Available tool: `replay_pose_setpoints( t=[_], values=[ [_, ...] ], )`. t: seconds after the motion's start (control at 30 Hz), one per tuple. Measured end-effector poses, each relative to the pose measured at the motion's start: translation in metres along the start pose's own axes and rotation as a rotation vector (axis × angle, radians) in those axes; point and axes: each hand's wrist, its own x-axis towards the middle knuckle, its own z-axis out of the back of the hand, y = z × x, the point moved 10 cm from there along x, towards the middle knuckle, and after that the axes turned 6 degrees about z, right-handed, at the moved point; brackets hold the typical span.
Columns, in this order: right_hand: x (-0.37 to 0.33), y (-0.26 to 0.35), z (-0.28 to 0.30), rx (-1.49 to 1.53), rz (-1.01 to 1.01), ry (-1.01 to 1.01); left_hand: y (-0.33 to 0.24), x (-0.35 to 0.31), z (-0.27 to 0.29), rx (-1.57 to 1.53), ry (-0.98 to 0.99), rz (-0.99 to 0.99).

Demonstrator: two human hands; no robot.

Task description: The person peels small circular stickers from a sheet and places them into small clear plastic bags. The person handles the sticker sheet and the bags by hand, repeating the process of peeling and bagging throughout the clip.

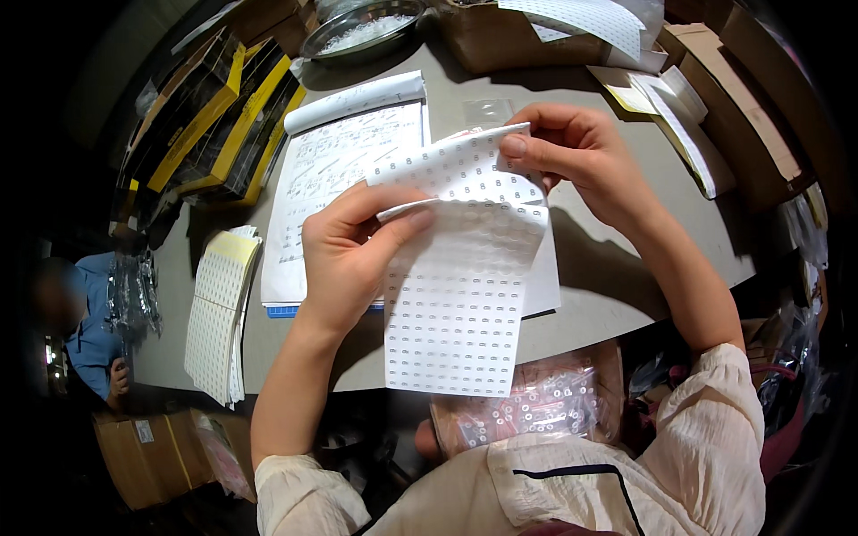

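Observation:
A white sheet of small printed round stickers [454, 326] is folded or curled across its upper part and hangs over the table's near edge. My left hand [347, 246] pinches the fold at its left side between thumb and fingers. At the upper right corner, my right hand [581, 165] grips the sheet, thumb in front and fingers behind. Behind the sheet lies a pad of handwritten pages [344, 161], its top page rolled back. Below the table edge, a clear bag of small round labels [536, 402] rests in an open carton near my lap.
Sticker sheets on yellow backing [214, 313] lie at the left. Black and yellow boxes [223, 116] are stacked behind them. A metal bowl of clear pieces [362, 36] stands at the back. Cartons [733, 98] and papers [666, 107] line the right. A person in blue [94, 313] is at the far left.

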Motion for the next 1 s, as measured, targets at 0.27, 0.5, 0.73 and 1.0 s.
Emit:
replay_pose_setpoints(
  t=[0.27,0.5,0.73,1.0],
  values=[
    [0.002,-0.002,0.0,0.028,-0.006,0.008,0.01,0.005,0.008,-0.142,-0.011,0.06],
    [-0.001,-0.004,-0.002,0.061,0.024,-0.03,0.047,0.01,0.014,-0.944,0.274,0.311],
    [-0.009,-0.002,0.003,-0.013,0.008,-0.089,0.003,0.004,-0.003,-1.155,0.611,0.183],
    [-0.009,0.004,0.0,-0.004,0.003,-0.119,-0.006,0.004,-0.021,-1.137,0.728,0.166]
  ],
)
